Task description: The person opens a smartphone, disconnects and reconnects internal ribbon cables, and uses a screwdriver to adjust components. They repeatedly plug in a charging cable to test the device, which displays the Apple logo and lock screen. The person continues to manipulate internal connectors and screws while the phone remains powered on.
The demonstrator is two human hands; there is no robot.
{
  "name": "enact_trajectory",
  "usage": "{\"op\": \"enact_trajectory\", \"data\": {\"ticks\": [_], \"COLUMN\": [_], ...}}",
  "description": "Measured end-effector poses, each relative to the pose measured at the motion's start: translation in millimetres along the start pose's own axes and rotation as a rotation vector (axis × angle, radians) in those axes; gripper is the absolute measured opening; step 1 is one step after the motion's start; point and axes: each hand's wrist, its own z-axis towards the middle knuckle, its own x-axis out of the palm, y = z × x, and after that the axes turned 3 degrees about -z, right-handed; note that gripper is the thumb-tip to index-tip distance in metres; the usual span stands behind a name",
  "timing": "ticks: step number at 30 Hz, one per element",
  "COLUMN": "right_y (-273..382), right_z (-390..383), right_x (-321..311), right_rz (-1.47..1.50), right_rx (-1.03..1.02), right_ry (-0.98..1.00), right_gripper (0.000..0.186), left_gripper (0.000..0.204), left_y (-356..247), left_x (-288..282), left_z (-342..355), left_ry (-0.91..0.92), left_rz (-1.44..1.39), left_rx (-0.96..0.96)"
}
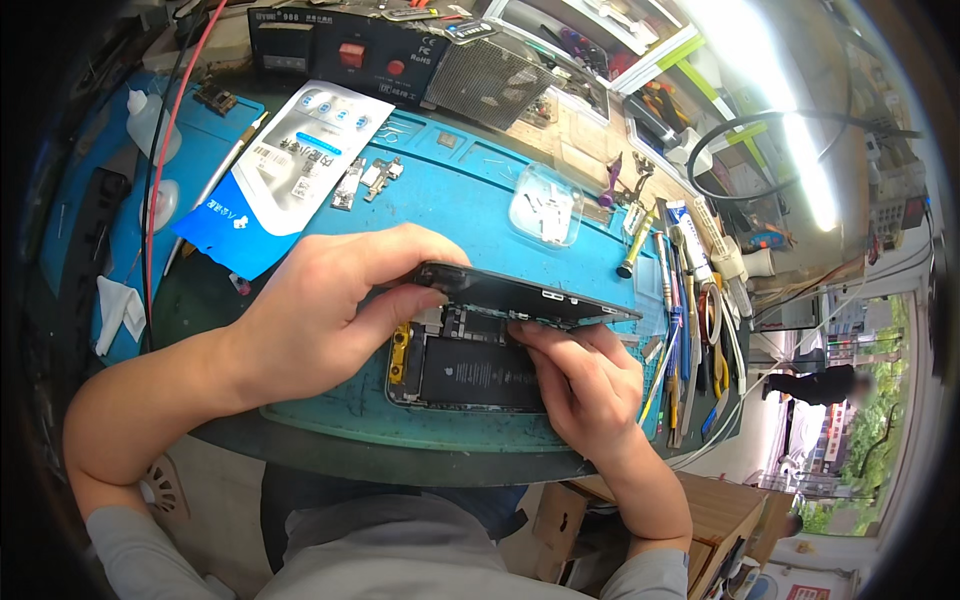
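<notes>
An opened phone lies on the blue-green work mat (450, 210), right in front of me. Its body shows a black battery (480, 372) and a yellow part (399, 352) at the left end. Above the body, the phone's screen panel (520, 293) is tilted up along the far side. My left hand (330, 300) pinches the panel's left end between thumb and fingers. My right hand (590, 385) is curled at the right end of the phone, its fingertips in the gap under the panel. What those fingertips grip, if anything, is hidden.
A silver and blue pouch (300, 165) and small metal phone parts (378, 178) lie beyond my left hand. Further right are a clear tray (545, 205) of small pieces, a yellow screwdriver (636, 245) and a row of hand tools (690, 330). A black machine (350, 55) stands behind.
</notes>
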Motion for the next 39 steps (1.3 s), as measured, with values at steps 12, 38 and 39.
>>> {"op": "enact_trajectory", "data": {"ticks": [12,38,39], "right_y": [0.7,2.7,2.6], "right_z": [1.0,-1.2,-1.1], "right_x": [1.2,-0.3,-0.4], "right_rz": [-0.053,-0.124,-0.134], "right_rx": [-0.018,-0.045,-0.054], "right_ry": [0.026,0.047,0.043], "right_gripper": [0.045,0.049,0.049], "left_gripper": [0.030,0.030,0.030], "left_y": [2.1,2.9,2.6], "left_x": [-1.5,0.5,0.6], "left_z": [1.4,0.5,0.9], "left_ry": [-0.004,-0.030,-0.030], "left_rz": [0.048,0.070,0.071], "left_rx": [0.091,0.111,0.112]}}
